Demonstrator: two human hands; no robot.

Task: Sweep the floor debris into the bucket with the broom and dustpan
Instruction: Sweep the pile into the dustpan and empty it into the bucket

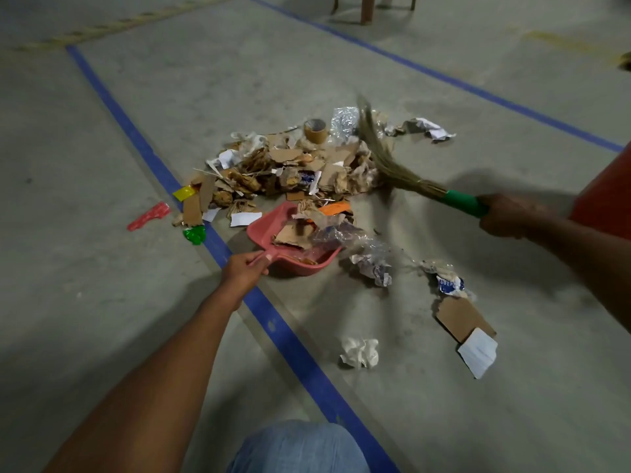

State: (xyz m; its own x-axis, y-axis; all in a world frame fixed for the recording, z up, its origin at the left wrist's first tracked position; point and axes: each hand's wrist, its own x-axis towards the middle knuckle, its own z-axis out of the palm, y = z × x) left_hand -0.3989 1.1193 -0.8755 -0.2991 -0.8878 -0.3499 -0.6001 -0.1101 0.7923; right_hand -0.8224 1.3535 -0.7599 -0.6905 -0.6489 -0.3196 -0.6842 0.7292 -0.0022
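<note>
Left hand (244,269): one dustpan (263,224); right hand (506,217): one broom (420,186).

We are seeing a blue tape line (293,339) running over the concrete floor (85,319). A yellow striped marking (112,25) is passing just beside its far end, wooden furniture legs (367,8) are standing well beyond it, and a second blue line (444,76) is slanting to its right.
</note>
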